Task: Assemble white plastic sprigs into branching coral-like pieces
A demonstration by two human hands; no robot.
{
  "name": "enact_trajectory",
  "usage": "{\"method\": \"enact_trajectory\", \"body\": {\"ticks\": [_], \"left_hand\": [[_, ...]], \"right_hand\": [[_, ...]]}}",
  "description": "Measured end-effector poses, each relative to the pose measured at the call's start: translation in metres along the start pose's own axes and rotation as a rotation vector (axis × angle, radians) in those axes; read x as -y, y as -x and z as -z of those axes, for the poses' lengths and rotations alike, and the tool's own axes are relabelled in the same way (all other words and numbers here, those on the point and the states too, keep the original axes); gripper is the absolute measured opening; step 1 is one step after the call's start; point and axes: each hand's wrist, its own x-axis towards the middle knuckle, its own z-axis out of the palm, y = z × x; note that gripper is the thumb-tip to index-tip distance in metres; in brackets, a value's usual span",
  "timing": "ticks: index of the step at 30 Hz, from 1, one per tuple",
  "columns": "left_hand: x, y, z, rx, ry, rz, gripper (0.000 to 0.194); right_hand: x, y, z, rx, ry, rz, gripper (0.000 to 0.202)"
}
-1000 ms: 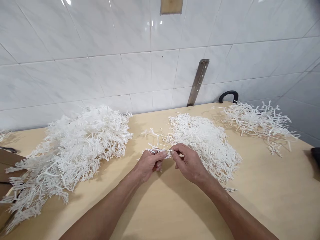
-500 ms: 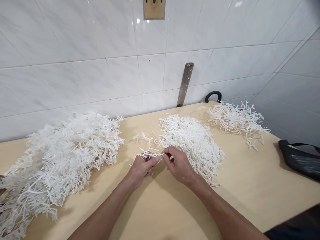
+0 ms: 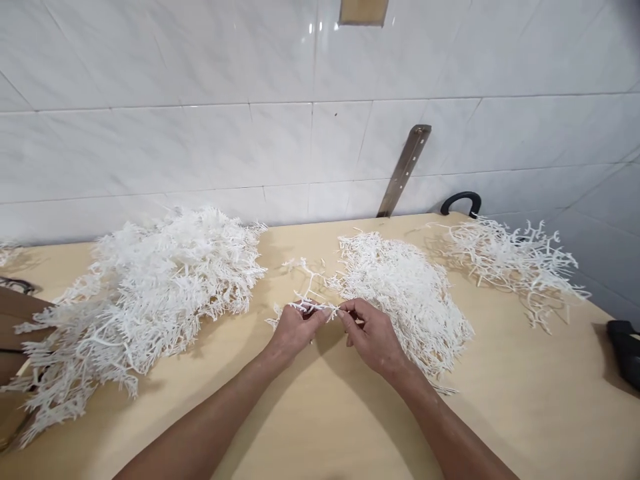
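A white branched plastic piece (image 3: 311,287) is held between my two hands above the table. My left hand (image 3: 296,328) is closed round its lower part, thumb on top. My right hand (image 3: 369,331) pinches a tip at the right end of the same piece, close to my left thumb. Just right of my hands lies a heap of small white sticks (image 3: 400,287). On the left is a large pile of white branched pieces (image 3: 165,287). Bare, thinner branched stems (image 3: 510,257) form a loose pile at the right.
The light wooden table (image 3: 320,427) meets a tiled wall (image 3: 200,147). A metal strip (image 3: 404,170) leans on the wall, with a black curved handle (image 3: 461,197) beside it. A black object (image 3: 625,353) lies at the right edge, and a brown box (image 3: 20,327) at the left.
The view has swung left, so most things appear further right and more of the brown box shows. Both hands remain together on the branched piece.
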Motion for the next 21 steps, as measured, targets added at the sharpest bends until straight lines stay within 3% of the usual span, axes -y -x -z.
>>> {"method": "enact_trajectory", "body": {"ticks": [21], "left_hand": [[0.0077,-0.0008,-0.0005,-0.039,0.071,-0.006,0.048]], "right_hand": [[0.0045,0.0021,-0.0046,-0.028,-0.032,0.041,0.026]]}}
